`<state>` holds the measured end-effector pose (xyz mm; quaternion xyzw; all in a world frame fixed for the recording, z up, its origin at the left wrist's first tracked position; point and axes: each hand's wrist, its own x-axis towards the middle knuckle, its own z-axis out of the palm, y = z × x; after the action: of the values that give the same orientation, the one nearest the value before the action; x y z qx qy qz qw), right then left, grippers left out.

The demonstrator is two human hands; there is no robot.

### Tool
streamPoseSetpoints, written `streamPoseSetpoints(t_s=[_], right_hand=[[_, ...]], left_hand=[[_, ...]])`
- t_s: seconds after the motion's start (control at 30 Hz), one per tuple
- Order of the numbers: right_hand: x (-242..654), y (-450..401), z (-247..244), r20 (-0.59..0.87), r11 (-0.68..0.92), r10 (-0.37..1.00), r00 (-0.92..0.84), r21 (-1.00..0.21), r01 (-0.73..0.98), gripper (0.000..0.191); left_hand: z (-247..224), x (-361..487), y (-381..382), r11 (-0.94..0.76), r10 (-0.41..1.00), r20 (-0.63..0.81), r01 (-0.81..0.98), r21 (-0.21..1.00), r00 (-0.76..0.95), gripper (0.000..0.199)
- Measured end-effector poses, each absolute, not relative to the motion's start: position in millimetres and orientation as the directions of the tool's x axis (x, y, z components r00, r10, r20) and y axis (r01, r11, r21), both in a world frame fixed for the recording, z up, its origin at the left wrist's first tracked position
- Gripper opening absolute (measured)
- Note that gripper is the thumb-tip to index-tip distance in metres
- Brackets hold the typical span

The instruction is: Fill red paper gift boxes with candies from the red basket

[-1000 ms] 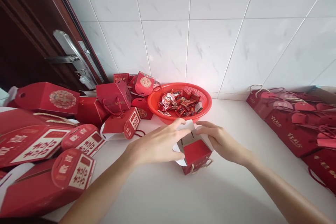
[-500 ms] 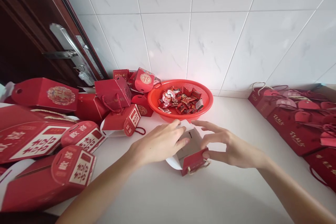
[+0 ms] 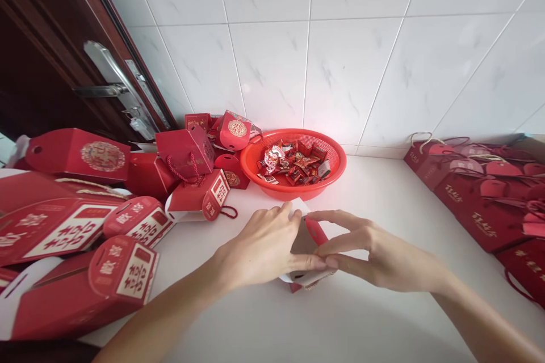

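Between my hands on the white table is a small red gift box [image 3: 303, 243] with its pale inside facing up and its flaps loose. My left hand [image 3: 260, 247] lies over the near left side, its thumb reaching across to the front flap. On the other side, my right hand [image 3: 374, 249] pinches the front flap, thumb close to the left thumb, while its index finger reaches to the back edge. Just behind the box stands a red plastic basket [image 3: 293, 193] holding wrapped candies [image 3: 298, 163]. The rope handle is mostly hidden below the flap.
Red gift boxes [image 3: 80, 289] are piled along the left side. Rows of red boxes [image 3: 468, 204] with cord handles stand at the right. A white tiled wall [image 3: 268, 74] closes off the back, and a dark wooden door [image 3: 38, 28] is at the upper left.
The near wall of the box has folded inward and up, and both thumbs have come together on it. My right hand has shifted slightly down; a red flap now shows between the hands.
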<state>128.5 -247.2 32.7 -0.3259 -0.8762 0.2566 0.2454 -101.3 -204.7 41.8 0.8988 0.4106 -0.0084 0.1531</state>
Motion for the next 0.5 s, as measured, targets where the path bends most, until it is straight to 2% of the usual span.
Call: streamPoseSetpoints(t_s=[0.1,0.23,0.33,0.5], right_hand=[[126,-250,36,0.298,0.681,0.693,-0.656,-0.569,0.461,0.023],[128,-253,34,0.282,0.674,0.709,-0.646,-0.541,0.504,0.026],[132,-258,29,0.224,0.632,0.751,-0.621,-0.514,0.58,0.041],[135,-259,20,0.078,0.433,0.891,-0.447,-0.437,0.788,0.081]], left_hand=[[41,-101,-208,-0.605,0.747,-0.129,0.747,0.275,0.652,0.081],[43,-98,-210,-0.612,0.738,-0.138,0.741,0.276,0.661,0.08],[41,-97,-210,-0.61,0.744,-0.122,0.743,0.277,0.657,0.085],[34,-95,-212,-0.587,0.759,-0.127,0.756,0.29,0.638,0.095]])
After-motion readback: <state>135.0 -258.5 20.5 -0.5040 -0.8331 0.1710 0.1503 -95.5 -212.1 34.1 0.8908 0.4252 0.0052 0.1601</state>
